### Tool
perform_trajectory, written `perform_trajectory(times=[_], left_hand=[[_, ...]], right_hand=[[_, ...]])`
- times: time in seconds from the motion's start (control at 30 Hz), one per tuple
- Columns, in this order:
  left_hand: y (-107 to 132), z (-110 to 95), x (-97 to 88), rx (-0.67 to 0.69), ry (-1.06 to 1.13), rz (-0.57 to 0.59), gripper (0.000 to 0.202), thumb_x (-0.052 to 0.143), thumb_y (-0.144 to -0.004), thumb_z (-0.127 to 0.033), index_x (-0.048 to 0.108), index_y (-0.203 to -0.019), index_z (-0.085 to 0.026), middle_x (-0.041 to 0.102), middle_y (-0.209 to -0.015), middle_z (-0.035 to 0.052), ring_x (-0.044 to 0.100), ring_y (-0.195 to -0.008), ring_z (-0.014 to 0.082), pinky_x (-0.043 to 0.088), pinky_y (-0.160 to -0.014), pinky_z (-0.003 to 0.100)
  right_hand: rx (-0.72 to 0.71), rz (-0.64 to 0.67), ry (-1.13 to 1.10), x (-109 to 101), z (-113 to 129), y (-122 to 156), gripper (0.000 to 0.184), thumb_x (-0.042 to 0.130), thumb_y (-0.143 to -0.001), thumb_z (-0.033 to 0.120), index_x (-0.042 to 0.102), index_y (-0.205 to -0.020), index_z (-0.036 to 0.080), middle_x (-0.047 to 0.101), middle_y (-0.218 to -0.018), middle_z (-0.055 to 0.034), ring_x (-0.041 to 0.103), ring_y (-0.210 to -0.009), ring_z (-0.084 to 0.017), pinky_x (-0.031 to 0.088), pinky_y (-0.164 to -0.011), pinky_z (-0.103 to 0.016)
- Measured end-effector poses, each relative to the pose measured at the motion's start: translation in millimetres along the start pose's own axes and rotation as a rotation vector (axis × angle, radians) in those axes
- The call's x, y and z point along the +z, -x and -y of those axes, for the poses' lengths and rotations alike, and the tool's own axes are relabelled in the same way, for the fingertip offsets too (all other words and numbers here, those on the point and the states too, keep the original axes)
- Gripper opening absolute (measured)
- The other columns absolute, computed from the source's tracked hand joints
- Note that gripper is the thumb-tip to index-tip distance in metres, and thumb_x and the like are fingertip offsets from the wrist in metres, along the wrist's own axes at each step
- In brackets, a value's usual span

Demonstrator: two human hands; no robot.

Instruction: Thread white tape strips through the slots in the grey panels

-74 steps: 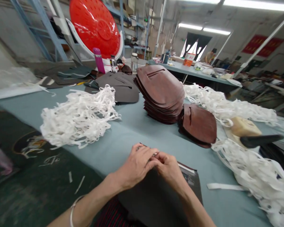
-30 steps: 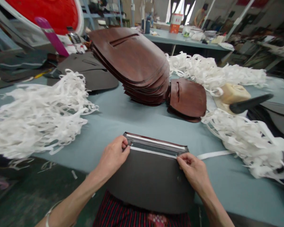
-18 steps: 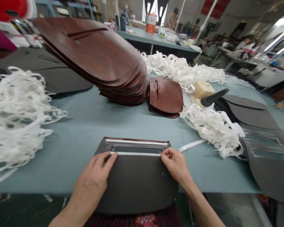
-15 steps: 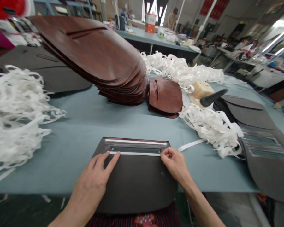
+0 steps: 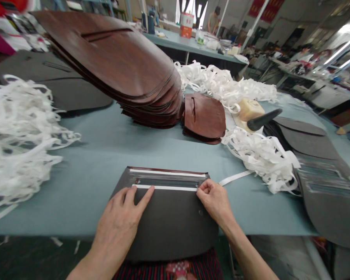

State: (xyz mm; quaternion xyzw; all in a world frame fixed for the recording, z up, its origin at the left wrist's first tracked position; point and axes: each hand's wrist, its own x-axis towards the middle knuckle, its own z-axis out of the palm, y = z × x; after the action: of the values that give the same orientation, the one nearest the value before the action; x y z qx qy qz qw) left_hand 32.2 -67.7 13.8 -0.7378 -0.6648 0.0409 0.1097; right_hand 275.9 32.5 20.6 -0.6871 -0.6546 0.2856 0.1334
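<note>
Left hand [image 5: 116, 225] lies open on the dark panel [image 5: 172, 221] overhanging the table [image 5: 76, 202] edge; right hand [image 5: 216, 204] pinches the white strip [image 5: 163, 188], fingers [image 5: 205, 190] hiding its end.

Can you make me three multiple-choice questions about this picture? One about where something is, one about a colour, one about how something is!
1. What is the right hand resting on? A the brown stack B the dark panel C the floor
2. What colour are the two strips on the panel? A white B red C green
3. How is the left hand? A a tight fist B under the panel C open, fingers spread

Answers: 1 B, its fingers lie on the panel. 2 A, both look white against the dark. 3 C, its fingers fan out on the panel.
</note>
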Motion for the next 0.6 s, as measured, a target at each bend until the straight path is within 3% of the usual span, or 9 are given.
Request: perform_trajectory(times=[0.1,0.17,0.27,0.37,0.47,0.53,0.6], left_hand=[[1.0,0.2,3.1,-0.005,0.016,0.000,0.066,0.045,-0.083,-0.001,0.039,-0.140,-0.032,0.052,-0.115,0.0167,0.050,-0.105,0.0329,0.049,-0.083,0.044],[1.4,-0.6,4.7,-0.015,0.032,-0.002,0.065,0.044,-0.083,-0.001,0.039,-0.140,-0.031,0.051,-0.116,0.0169,0.049,-0.107,0.0331,0.048,-0.085,0.044],[1.7,-1.1,3.9,-0.030,0.073,-0.011,0.064,0.045,-0.083,-0.002,0.039,-0.140,-0.032,0.051,-0.118,0.0157,0.048,-0.109,0.0327,0.048,-0.088,0.045],[0.7,3.7,1.2,-0.057,0.158,-0.019,0.060,0.046,-0.083,-0.003,0.045,-0.135,-0.033,0.051,-0.117,0.0129,0.048,-0.109,0.0309,0.047,-0.089,0.045],[-3.0,17.0,3.4,-0.155,0.311,-0.050,0.046,0.047,-0.085,-0.006,0.052,-0.126,-0.026,0.051,-0.118,0.0116,0.048,-0.110,0.0284,0.046,-0.091,0.044],[-7.0,28.8,9.1,-0.284,0.417,-0.098,0.037,0.053,-0.086,-0.018,0.051,-0.123,-0.019,0.048,-0.121,0.0138,0.047,-0.112,0.0292,0.044,-0.094,0.045],[-11.8,40.0,15.4,-0.396,0.534,-0.125,0.047,0.062,-0.082,-0.030,0.046,-0.124,-0.015,0.047,-0.123,0.0155,0.047,-0.113,0.0307,0.043,-0.096,0.047]], right_hand=[[-0.033,-0.031,0.158,0.8,3.7,2.6,0.005,0.053,-0.075,0.019,0.056,-0.071,0.021,0.057,-0.057,0.0035,0.051,-0.055,-0.013,0.029,-0.052,-0.023],[-0.149,-0.084,0.281,4.1,9.9,6.2,0.009,0.051,-0.078,0.015,0.058,-0.081,0.020,0.059,-0.066,0.0009,0.051,-0.057,-0.014,0.029,-0.053,-0.025],[-0.550,-0.101,0.360,14.2,25.3,12.2,0.025,0.046,-0.083,0.009,0.060,-0.100,0.020,0.060,-0.092,-0.0058,0.054,-0.076,-0.017,0.037,-0.064,-0.027],[-0.890,-0.002,0.368,26.3,40.9,15.2,0.031,0.046,-0.085,0.008,0.060,-0.111,0.019,0.057,-0.097,-0.0080,0.051,-0.089,-0.021,0.040,-0.075,-0.032],[-0.934,0.037,0.357,34.9,48.7,11.6,0.021,0.047,-0.085,0.007,0.063,-0.095,0.016,0.056,-0.088,-0.0073,0.049,-0.085,-0.021,0.041,-0.076,-0.033],[-0.930,0.025,0.322,38.6,50.5,6.0,0.013,0.049,-0.085,0.010,0.061,-0.084,0.016,0.055,-0.085,-0.0068,0.049,-0.083,-0.020,0.042,-0.076,-0.033],[-0.940,0.000,0.265,41.9,51.4,-0.2,0.013,0.051,-0.087,0.015,0.057,-0.076,0.017,0.054,-0.084,-0.0066,0.048,-0.082,-0.020,0.042,-0.076,-0.034]])
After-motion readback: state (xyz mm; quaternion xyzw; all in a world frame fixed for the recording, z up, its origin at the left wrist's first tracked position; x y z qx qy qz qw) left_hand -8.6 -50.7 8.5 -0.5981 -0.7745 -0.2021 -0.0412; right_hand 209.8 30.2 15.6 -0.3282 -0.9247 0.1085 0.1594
